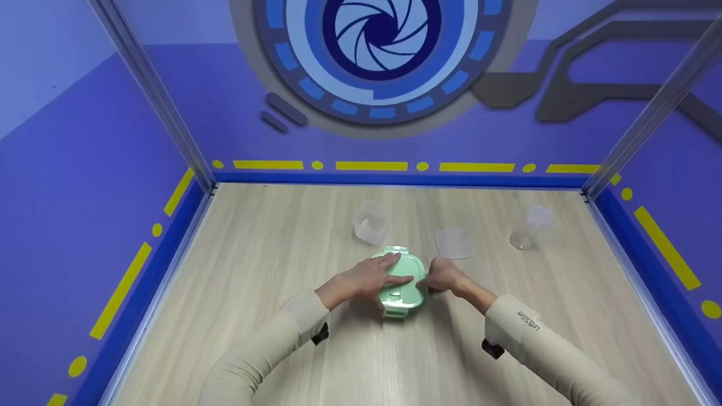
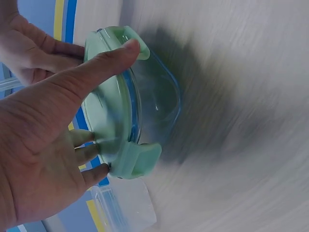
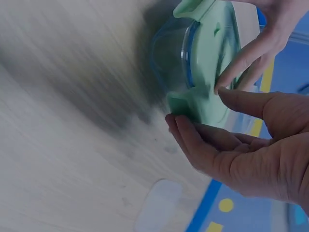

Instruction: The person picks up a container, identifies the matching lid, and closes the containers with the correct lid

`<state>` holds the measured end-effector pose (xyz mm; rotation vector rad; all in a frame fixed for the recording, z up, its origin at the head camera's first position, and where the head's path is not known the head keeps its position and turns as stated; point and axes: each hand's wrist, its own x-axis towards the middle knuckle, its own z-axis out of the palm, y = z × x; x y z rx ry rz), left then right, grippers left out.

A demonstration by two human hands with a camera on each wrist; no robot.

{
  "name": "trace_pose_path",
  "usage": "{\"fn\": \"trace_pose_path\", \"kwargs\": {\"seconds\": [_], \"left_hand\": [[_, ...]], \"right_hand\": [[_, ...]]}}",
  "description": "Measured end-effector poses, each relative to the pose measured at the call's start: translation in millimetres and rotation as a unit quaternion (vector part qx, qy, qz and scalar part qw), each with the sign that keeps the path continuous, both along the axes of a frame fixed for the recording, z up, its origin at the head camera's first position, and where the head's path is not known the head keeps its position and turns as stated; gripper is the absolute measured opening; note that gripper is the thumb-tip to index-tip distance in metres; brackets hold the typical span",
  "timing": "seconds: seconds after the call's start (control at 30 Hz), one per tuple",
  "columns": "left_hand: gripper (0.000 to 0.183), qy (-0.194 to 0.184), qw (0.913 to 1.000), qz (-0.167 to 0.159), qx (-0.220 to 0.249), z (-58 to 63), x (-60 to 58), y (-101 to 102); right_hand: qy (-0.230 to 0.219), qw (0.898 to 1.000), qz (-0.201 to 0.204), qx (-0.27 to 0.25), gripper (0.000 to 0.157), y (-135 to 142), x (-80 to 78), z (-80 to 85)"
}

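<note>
Resting spread left hand on the green lid of a clear box; gripping right-side clasp with curled right hand.

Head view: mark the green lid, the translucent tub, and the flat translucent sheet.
green lid [image 1: 410, 266], head view, on its top face, clear of the fingers
translucent tub [image 1: 370, 235], head view, on its near side wall
flat translucent sheet [image 1: 453, 243], head view, on the middle of its upper face

Blue walls w/ yellow dashes, metal corner posts; lt wood tbl btwn.
</note>
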<state>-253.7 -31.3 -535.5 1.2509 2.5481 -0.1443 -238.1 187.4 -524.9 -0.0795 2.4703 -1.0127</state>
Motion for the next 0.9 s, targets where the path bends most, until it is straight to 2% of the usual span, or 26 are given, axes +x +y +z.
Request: {"fn": "trace_pose_path", "kwargs": {"seconds": [0.1,0.2,0.37,0.53,0.73,0.9], "left_hand": [[0.103,-0.015,0.9999,0.001,-0.003,-1.1,-0.6,-3.7],[0.103,-0.020,0.9998,-0.002,-0.008,-1.6,-2.2,-5.7],[0.102,-0.032,0.9995,-0.008,0.000,-3.1,-6.7,-8.9],[0.100,-0.074,0.9971,-0.008,0.017,-11.0,-9.1,-17.2],[0.096,-0.141,0.9882,-0.010,0.059,-21.4,-12.7,-22.3],[0.096,-0.164,0.9828,-0.006,0.084,-26.3,-12.6,-19.4]], "right_hand": [[-0.059,0.997,-0.031,-0.042,0.014,2.1,3.3,-8.3],[-0.086,0.994,-0.033,-0.052,0.021,2.7,4.1,-10.8],[-0.073,0.997,-0.017,-0.025,0.030,-0.8,0.0,-7.6],[-0.062,0.998,-0.015,-0.022,0.030,-3.8,0.0,-10.5],[-0.076,0.996,-0.019,-0.035,0.028,-0.2,-3.7,-12.6],[-0.093,0.994,-0.032,-0.050,0.027,6.7,-7.1,-15.3]]}}
